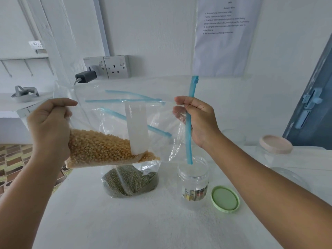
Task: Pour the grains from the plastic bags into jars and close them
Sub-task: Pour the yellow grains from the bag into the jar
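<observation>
As held, clear bag (115, 146), yellow kernels (100, 150)

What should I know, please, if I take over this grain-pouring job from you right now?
Left hand grips the bag of yellow grains by its lower corner.
Right hand holds the bag's blue zip strip over the open jar.
Green lid lies beside that jar; bag of green grains lies on the table; a second jar with a beige lid stands at the right.
Done: jar uncapped.
Left: pour both bags, close the jars.
</observation>
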`<state>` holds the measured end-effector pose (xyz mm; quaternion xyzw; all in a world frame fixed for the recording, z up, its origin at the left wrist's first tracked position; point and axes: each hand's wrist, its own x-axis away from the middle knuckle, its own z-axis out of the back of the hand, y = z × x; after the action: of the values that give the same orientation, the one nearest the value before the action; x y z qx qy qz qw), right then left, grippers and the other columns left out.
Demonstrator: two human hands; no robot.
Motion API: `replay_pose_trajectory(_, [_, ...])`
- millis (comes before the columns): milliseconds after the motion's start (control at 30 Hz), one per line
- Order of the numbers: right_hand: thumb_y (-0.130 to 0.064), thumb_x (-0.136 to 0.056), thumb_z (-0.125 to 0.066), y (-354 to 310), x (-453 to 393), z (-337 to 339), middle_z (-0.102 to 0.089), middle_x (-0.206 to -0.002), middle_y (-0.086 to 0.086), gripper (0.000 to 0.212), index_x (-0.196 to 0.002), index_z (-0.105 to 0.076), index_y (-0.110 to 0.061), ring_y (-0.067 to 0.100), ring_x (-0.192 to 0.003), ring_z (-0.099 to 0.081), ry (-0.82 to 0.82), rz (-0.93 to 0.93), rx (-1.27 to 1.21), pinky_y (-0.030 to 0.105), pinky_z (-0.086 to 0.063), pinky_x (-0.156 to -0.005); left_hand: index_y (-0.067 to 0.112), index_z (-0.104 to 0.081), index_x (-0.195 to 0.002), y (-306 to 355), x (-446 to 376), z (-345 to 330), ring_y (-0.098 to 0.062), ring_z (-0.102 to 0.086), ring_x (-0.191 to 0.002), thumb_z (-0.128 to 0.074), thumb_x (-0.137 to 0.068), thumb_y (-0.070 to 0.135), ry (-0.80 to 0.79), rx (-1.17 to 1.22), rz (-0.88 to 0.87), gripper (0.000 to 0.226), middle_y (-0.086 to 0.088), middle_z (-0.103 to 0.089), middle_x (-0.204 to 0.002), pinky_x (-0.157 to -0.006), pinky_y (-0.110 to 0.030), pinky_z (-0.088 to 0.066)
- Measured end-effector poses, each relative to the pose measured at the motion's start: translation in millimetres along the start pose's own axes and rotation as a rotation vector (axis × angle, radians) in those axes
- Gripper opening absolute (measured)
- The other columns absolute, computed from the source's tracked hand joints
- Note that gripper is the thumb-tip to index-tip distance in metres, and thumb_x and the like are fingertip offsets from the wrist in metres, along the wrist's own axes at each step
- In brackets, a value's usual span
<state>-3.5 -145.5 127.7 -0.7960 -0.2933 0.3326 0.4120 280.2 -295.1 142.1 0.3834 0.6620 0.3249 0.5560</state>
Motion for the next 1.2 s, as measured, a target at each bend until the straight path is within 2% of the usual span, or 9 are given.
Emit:
replay_pose_trajectory(67, [0.011,-0.102,-0.044,0,1,3,-0.073,-0.097,0.011,0.038,-0.093,-0.078,-0.004,0.022,-0.082,-0.070,0.005,0.001,0.003,0.032,-0.061,-0.083,0.031,-0.078,-0.077,1,-1,-1,-0.006,-0.041,-0.062,-0.049,-0.087,0.009,-0.004,-0.004,0.002,0.038,0.006,-0.054,-0.071,-0.059,-0.027,-0.030])
replay_pose_trajectory(167, [0.012,-0.102,-0.043,5,3,10,-0.073,-0.098,0.012,0.038,-0.095,-0.077,-0.003,0.021,-0.081,-0.070,0.024,-0.008,0.002,0.033,-0.061,-0.085,0.030,-0.077,-0.077,1,5,-8,-0.005,-0.044,-0.065,-0.049,-0.090,0.005,-0.013,-0.018,-0.003,0.040,0.005,-0.055,-0.074,-0.062,-0.024,-0.033])
replay_pose_trajectory(333, [0.011,-0.102,-0.043,8,4,18,-0.073,-0.101,0.013,0.038,-0.095,-0.078,-0.004,0.021,-0.082,-0.070,0.048,-0.014,0.022,0.033,-0.061,-0.087,0.009,-0.075,-0.100,-1,20,-16,-0.003,-0.040,-0.060,-0.044,-0.093,-0.004,-0.034,-0.040,-0.020,0.034,0.003,-0.052,-0.074,-0.056,-0.020,-0.031])
replay_pose_trajectory(633, [0.005,-0.104,-0.048,6,4,22,-0.073,-0.107,0.014,0.034,-0.097,-0.080,-0.008,0.023,-0.086,-0.072,0.088,-0.022,0.074,0.033,-0.061,-0.087,0.012,-0.075,-0.098,1,20,-21,-0.003,-0.037,-0.055,-0.044,-0.093,-0.004,-0.035,-0.054,-0.043,0.035,0.004,-0.051,-0.073,-0.052,-0.019,-0.028])
replay_pose_trajectory(800, [0.008,-0.103,-0.046,0,2,16,-0.073,-0.101,0.012,0.037,-0.094,-0.079,-0.006,0.023,-0.084,-0.071,0.068,0.000,0.039,0.033,-0.061,-0.085,0.011,-0.076,-0.099,8,11,-21,-0.005,-0.037,-0.057,-0.043,-0.090,-0.002,-0.028,-0.054,-0.070,0.036,0.004,-0.051,-0.073,-0.051,-0.020,-0.026])
replay_pose_trajectory(1200, [0.006,-0.104,-0.047,3,5,18,-0.075,-0.102,0.009,0.036,-0.097,-0.079,-0.007,0.024,-0.089,-0.072,0.045,-0.014,0.033,0.037,-0.060,-0.092,0.011,-0.075,-0.097,16,0,-21,-0.004,-0.038,-0.057,-0.044,-0.088,-0.001,-0.039,-0.041,-0.110,0.035,0.006,-0.053,-0.071,-0.050,-0.019,-0.026])
